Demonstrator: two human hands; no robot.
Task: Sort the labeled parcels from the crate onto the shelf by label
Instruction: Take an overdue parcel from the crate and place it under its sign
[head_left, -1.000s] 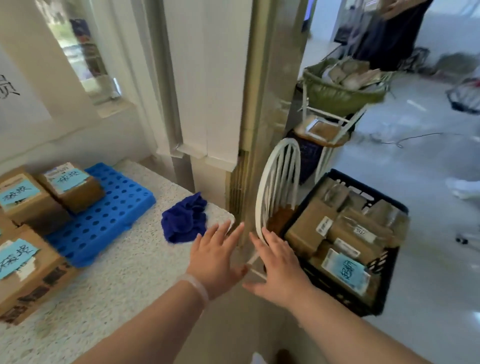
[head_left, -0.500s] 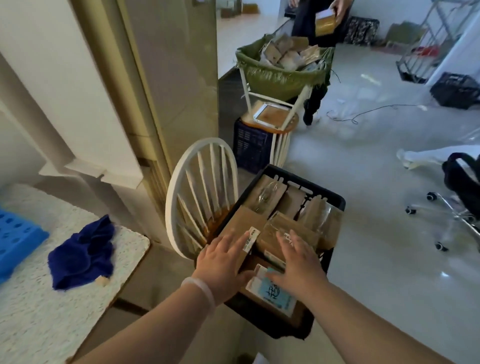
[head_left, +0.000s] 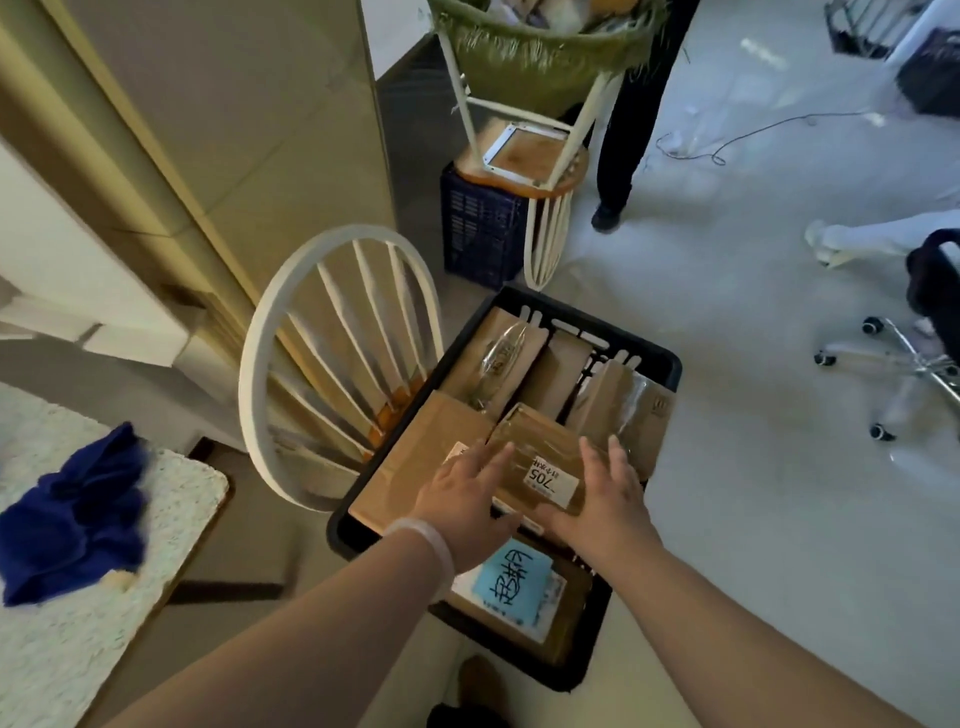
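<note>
As the head view looked down, a black crate (head_left: 587, 318) stood against the back of a white chair (head_left: 337, 249), near the corner of the speckled bench (head_left: 93, 639). The crate was packed with brown cardboard parcels, several on edge at its far end.

- 705 parcel (head_left: 540, 441): lay on top near the crate's middle, its white label facing up.
- Left hand (head_left: 467, 499): pale band at the wrist, fingers straight and spread over the left edge of the 705 parcel. It held nothing.
- Right hand (head_left: 597, 504): fingers straight along the parcel's right edge, thumb pointing inward at the near edge. No grip closed. I could not tell whether either palm touched the cardboard.
- Blue-label parcel (head_left: 514, 577): flat in the crate's near end, partly under the wrists, with handwriting on the label.
- Blue cloth (head_left: 72, 514): crumpled on the bench, well apart from the crate.

Beyond the chair were a green basket (head_left: 545, 67) on a white frame, a dark blue bin (head_left: 478, 228) beneath it, another person's dark trouser leg (head_left: 623, 130), and a wheeled chair base (head_left: 904, 364) on the pale floor (head_left: 753, 519).
</note>
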